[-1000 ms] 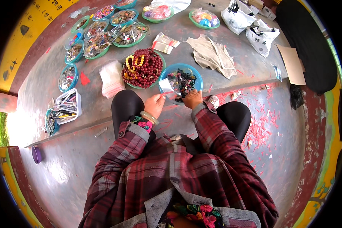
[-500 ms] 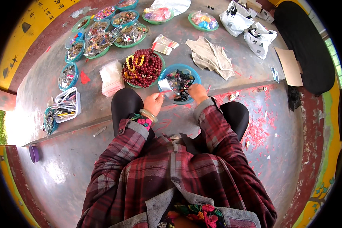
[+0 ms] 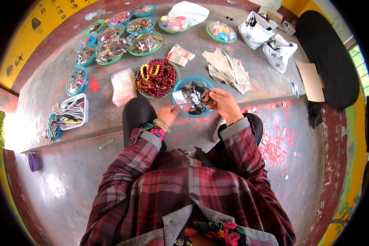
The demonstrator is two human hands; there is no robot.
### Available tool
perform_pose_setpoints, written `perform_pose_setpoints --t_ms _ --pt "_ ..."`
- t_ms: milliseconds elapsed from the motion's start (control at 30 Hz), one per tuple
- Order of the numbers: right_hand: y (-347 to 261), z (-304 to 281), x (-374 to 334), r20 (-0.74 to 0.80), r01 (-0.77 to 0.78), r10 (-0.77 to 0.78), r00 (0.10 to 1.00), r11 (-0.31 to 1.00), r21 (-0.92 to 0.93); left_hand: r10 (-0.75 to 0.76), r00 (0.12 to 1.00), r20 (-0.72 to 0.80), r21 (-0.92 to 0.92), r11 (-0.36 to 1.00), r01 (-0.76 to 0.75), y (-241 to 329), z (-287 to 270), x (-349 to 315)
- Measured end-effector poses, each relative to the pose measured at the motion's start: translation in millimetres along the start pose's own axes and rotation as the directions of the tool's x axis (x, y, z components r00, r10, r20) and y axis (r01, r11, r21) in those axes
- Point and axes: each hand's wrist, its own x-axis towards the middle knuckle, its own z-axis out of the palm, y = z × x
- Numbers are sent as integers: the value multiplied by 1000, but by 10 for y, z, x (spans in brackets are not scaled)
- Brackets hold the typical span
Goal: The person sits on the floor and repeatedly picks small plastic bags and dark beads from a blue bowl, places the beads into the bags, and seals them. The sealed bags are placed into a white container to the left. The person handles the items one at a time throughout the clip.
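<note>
1. Platform [image 3: 270,82], grey, 1: carries most items below.
2. Black oblong [image 3: 326,61], 1, at far right; cardboard sheet [image 3: 309,80], 1, just beside it.
3. White bags [image 3: 256,30], dark print, 2, together at upper right. Plain white bag [image 3: 194,12], 1, at top.
4. Beige cloth [image 3: 227,67], 1, spread beyond the right hand.
5. Far basins [image 3: 221,41], 12, blue or green, all filled: 9 clustered upper left, 2 along the top, 1 lower at left.
6. Bead basin [image 3: 178,76], green, 1: heap of dark red beads plus some yellow ones; sits just left of the work basin.
7. Work basin [image 3: 186,78], blue, 1, by the platform's near edge, in front of both hands. Inside: dark cords [image 3: 199,108], tangled, uncountable.
8. White tray [image 3: 85,108], 1, at left, full of pen-like sticks.
9. Hands, 2. Left hand [image 3: 168,114]: grip closed on the red-edged end of a clear packet [image 3: 178,97], 1, which partly covers the work basin's left side. Right hand [image 3: 227,104]: grip pinched at the fingertips on a dark piece [image 3: 207,99], blocking part of the right rim; exact form unclear.
10. Red scraps [image 3: 276,147], many, on the floor [image 3: 69,180]; not counted.
</note>
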Motion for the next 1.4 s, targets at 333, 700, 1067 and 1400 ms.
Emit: perform_pose_setpoints --t_ms 333,700,1067,1400 --pt "381 -37 50 149 -211 182 972 956 206 616 765 190 -189 787 -587 280 -25 -138" --pt "556 33 103 -29 -307 306 952 942 -136 518 815 259 -221 853 -472 282 -11 -195" --pt "595 9 139 -36 -303 310 950 887 -349 480 833 274 -310 864 -396 411 -45 -242" --pt "420 156 29 -47 -39 27 999 966 -257 264 938 223 -536 837 -108 317 -38 -166"
